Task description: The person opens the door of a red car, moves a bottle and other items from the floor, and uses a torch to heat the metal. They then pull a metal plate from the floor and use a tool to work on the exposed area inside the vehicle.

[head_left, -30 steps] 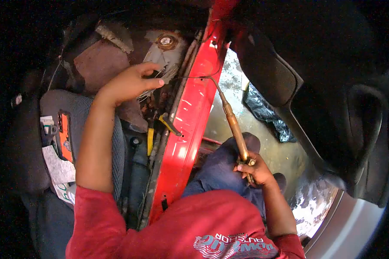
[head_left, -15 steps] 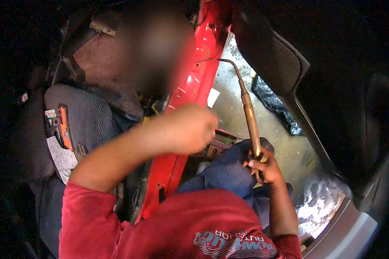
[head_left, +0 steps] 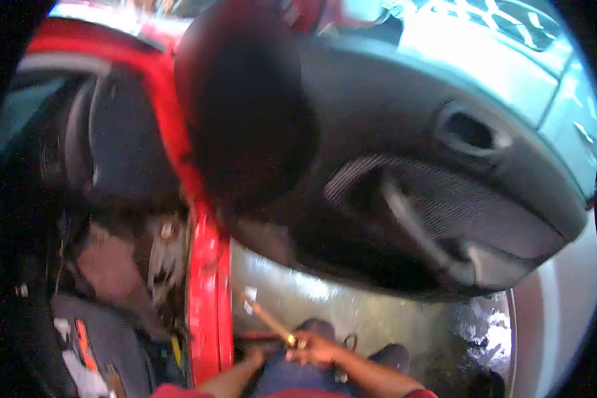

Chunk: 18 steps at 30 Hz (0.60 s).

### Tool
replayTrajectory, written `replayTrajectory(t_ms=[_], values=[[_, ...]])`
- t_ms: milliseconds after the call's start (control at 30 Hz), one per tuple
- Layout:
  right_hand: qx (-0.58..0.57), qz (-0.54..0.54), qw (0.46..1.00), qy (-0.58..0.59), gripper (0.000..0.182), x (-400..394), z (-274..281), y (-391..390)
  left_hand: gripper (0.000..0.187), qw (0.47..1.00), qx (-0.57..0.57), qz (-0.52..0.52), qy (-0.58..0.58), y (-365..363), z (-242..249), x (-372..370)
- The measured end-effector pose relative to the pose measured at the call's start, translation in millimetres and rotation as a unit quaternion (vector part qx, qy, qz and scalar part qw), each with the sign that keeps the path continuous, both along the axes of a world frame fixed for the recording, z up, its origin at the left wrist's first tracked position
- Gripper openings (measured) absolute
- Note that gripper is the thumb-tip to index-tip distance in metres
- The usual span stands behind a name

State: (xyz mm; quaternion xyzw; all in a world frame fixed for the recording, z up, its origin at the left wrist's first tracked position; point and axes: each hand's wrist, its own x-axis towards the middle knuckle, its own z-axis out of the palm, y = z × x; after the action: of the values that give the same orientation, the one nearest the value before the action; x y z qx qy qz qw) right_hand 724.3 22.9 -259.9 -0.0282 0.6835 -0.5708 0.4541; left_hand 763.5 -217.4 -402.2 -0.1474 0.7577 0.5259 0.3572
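My right hand [head_left: 314, 350] is closed around the valve end of a brass gas welding torch [head_left: 268, 321], low in the view above my legs. The torch's thin tip points up and left toward the red door sill [head_left: 210, 298]; no flame shows. My left hand [head_left: 253, 360] hangs low beside the sill, left of the torch and near my thigh. Its fingers are blurred and partly hidden, so what they hold, if anything, does not show.
An open car door with a dark inner panel [head_left: 371, 225] spans the upper right. Left of the sill are the stripped car floor [head_left: 109, 259] and a dark seat [head_left: 113, 331] with an orange-handled item [head_left: 85, 343]. A silver car [head_left: 497, 73] stands behind the door. The floor [head_left: 404, 318] looks wet.
My view has swung up toward the open door and silver car. My left hand has dropped from over the sill to beside my thigh. The torch remains in my right hand, now tilted left.
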Motion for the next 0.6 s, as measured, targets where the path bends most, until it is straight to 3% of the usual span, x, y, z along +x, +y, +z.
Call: replayTrajectory(t_ms=[33,267,600], values=[[-0.036,-0.019,0.999,0.005,0.046,5,-46,5,0.045,0.999,-0.014,-0.030,0.028,3,1,-4],[-0.064,0.007,0.998,0.001,0.043,-3,-47,-24,0.046,0.985,0.013,-0.113,0.132,3,99,-57],[-0.097,-0.002,0.995,0.037,0.037,-17,-43,-46,0.048,0.971,0.028,-0.158,0.178,24,161,-104]])
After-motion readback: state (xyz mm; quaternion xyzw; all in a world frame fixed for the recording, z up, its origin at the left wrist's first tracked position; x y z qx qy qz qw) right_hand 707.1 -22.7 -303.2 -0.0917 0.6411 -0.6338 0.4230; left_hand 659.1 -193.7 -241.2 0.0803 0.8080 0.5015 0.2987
